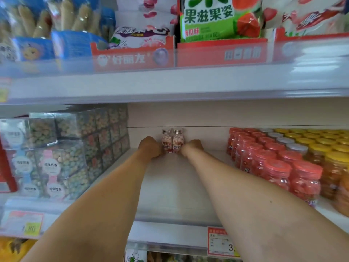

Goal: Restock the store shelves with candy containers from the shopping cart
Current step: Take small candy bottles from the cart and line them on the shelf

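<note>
Item: my left hand [150, 146], curled round the left candy bottle [166, 139]; my right hand [193, 147], curled round the right candy bottle [177, 139]. Bottles upright, touching, centre frame, at the back of the white shelf [170, 188]. Right: red-lidded jars [273, 167], yellow-lidded jars [332, 148]. Left: clear boxes [66, 148]. Top: snack bags [207, 19]. Bottom: price tag [221, 242].

Looking straight into white store shelving, close in. Running across overhead: upper shelf [170, 82], catching soft glare along its clear front lip. Stretching back below: middle shelf [170, 195], meeting a cream back panel [236, 114] at a thin dark seam. Hanging on the front rail: red-bordered price tag [221, 241], yellow tag [31, 228] far left. Crowding the left end: stacked clear boxes [71, 148]. Sitting up top: red display trays [132, 55]. Getting even, diffuse light throughout.
</note>
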`<state>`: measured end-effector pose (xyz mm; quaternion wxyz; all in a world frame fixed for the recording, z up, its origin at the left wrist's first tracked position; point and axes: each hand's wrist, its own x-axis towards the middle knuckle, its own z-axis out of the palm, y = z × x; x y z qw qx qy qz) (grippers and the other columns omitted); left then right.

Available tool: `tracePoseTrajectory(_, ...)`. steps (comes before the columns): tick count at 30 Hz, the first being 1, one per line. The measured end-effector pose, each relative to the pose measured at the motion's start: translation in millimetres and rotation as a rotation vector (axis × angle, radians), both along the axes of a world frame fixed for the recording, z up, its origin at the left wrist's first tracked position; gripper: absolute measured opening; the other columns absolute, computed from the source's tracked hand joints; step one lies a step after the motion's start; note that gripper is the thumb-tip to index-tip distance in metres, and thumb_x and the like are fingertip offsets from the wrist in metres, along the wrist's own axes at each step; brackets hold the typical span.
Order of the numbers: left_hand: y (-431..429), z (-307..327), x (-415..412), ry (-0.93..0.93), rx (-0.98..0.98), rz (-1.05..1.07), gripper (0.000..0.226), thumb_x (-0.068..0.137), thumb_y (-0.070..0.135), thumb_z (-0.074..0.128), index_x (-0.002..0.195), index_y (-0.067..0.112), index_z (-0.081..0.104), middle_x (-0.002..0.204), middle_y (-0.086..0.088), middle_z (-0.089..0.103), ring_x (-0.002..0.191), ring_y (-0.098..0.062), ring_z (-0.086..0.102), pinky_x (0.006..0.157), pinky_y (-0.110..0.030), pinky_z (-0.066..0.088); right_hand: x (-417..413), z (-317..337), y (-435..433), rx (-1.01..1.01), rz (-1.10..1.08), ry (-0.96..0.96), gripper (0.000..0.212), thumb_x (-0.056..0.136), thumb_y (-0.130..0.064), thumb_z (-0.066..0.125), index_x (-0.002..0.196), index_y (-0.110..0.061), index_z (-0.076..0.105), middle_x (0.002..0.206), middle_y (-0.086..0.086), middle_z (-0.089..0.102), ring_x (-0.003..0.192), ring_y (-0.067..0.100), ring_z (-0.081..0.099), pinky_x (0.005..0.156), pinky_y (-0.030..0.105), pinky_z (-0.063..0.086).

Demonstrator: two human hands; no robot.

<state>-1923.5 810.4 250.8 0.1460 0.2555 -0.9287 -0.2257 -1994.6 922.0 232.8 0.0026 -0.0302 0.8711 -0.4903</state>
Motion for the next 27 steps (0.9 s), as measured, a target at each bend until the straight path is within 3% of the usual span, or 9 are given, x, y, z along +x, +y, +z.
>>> tracePoseTrajectory(4, 27.7, 14.3, 36.3, -0.111, 0.016, -0.035, 0.032, 0.088, 0.026, 0.063, 0.065, 0.007, 0.050, 0.054, -0.004, 0.057, 0.055, -0.015, 0.054, 0.050, -0.021, 0.042, 36.0, 17.0, 8.5, 0.062, 0.149, -0.007, 0.048, 0.088, -0.020, 0.057, 0.132, -0.002, 0.050, 0.134, 0.015, 0.053, 0.106, 0.024, 0.059, 0.069, 0.029, 0.045)
tracePoseTrajectory(6, 48.6, 21.3, 67.0, -0.190, -0.033, -0.094, 0.030, 0.091, 0.026, 0.057, 0.069, 0.007, 0.051, 0.067, -0.007, 0.056, 0.052, -0.015, 0.049, 0.048, -0.021, 0.039, 62.3, 24.8, 15.0, 0.114, 0.248, 0.066, 0.047, 0.090, -0.022, 0.056, 0.133, -0.006, 0.049, 0.133, 0.016, 0.053, 0.094, 0.021, 0.052, 0.062, 0.025, 0.038)
tracePoseTrajectory(8, 65.4, 24.1, 100.0, -0.225, -0.070, -0.133, 0.022, 0.095, 0.020, 0.049, 0.091, 0.003, 0.061, 0.092, -0.012, 0.063, 0.065, -0.019, 0.054, 0.048, -0.019, 0.035, 94.7, 31.5, 31.9, 0.173, 0.317, 0.169, 0.046, 0.092, -0.017, 0.052, 0.137, -0.006, 0.044, 0.136, 0.018, 0.050, 0.105, 0.027, 0.055, 0.074, 0.026, 0.044)
tracePoseTrajectory(10, 78.6, 18.8, 132.7, -0.112, -0.089, -0.157, 0.020, 0.094, 0.011, 0.045, 0.096, 0.002, 0.063, 0.098, -0.015, 0.062, 0.084, -0.025, 0.057, 0.051, -0.021, 0.033, 131.1, 37.2, 57.6, 0.143, 0.328, 0.264, 0.037, 0.093, -0.015, 0.049, 0.128, -0.004, 0.052, 0.130, 0.019, 0.055, 0.113, 0.030, 0.056, 0.082, 0.026, 0.043)
tracePoseTrajectory(13, 104.1, 0.7, 196.4, 0.298, -0.006, -0.129, 0.022, 0.098, 0.021, 0.046, 0.086, 0.009, 0.059, 0.073, -0.003, 0.057, 0.069, -0.018, 0.053, 0.055, -0.022, 0.035, 187.0, 34.0, 110.5, -0.024, 0.323, 0.375, 0.025, 0.092, -0.025, 0.055, 0.099, -0.004, 0.065, 0.099, 0.017, 0.069, 0.092, 0.032, 0.064, 0.076, 0.029, 0.049)
tracePoseTrajectory(17, 166.4, -35.1, 268.2, 0.629, 0.061, -0.248, 0.036, 0.095, 0.035, 0.049, 0.076, 0.010, 0.065, 0.063, 0.004, 0.059, 0.060, -0.011, 0.052, 0.053, -0.017, 0.035, 258.4, 9.4, 191.7, -0.083, 0.359, 0.451, 0.048, 0.093, -0.036, 0.056, 0.072, 0.007, 0.054, 0.072, 0.022, 0.064, 0.062, 0.033, 0.059, 0.064, 0.042, 0.049)
tracePoseTrajectory(20, 211.4, -76.8, 290.9, 0.574, 0.149, -0.353, 0.051, 0.091, 0.045, 0.049, 0.069, 0.001, 0.062, 0.058, -0.013, 0.056, 0.052, -0.019, 0.047, 0.053, -0.030, 0.039, 281.1, -28.4, 250.5, -0.017, 0.304, 0.445, 0.054, 0.093, -0.039, 0.055, 0.065, 0.008, 0.053, 0.063, 0.025, 0.058, 0.053, 0.030, 0.052, 0.060, 0.041, 0.044)
tracePoseTrajectory(24, 272.5, -136.3, 302.8, 0.374, 0.184, -0.519, 0.049, 0.091, 0.042, 0.052, 0.052, 0.017, 0.037, 0.049, 0.002, 0.033, 0.049, -0.008, 0.035, 0.049, -0.020, 0.025, 290.8, -97.3, 328.8, 0.049, 0.181, 0.280, 0.057, 0.093, -0.040, 0.056, 0.064, 0.008, 0.050, 0.066, 0.029, 0.057, 0.055, 0.033, 0.050, 0.058, 0.041, 0.043)
tracePoseTrajectory(27, 313.2, -183.2, 300.5, 0.174, 0.267, -0.578, 0.032, 0.091, 0.035, 0.058, 0.064, 0.018, 0.055, 0.065, 0.004, 0.057, 0.061, -0.001, 0.051, 0.056, -0.012, 0.037, 292.6, -156.3, 387.5, 0.079, 0.110, 0.094, 0.048, 0.093, -0.041, 0.055, 0.066, -0.001, 0.050, 0.071, 0.025, 0.062, 0.062, 0.032, 0.060, 0.060, 0.038, 0.047)
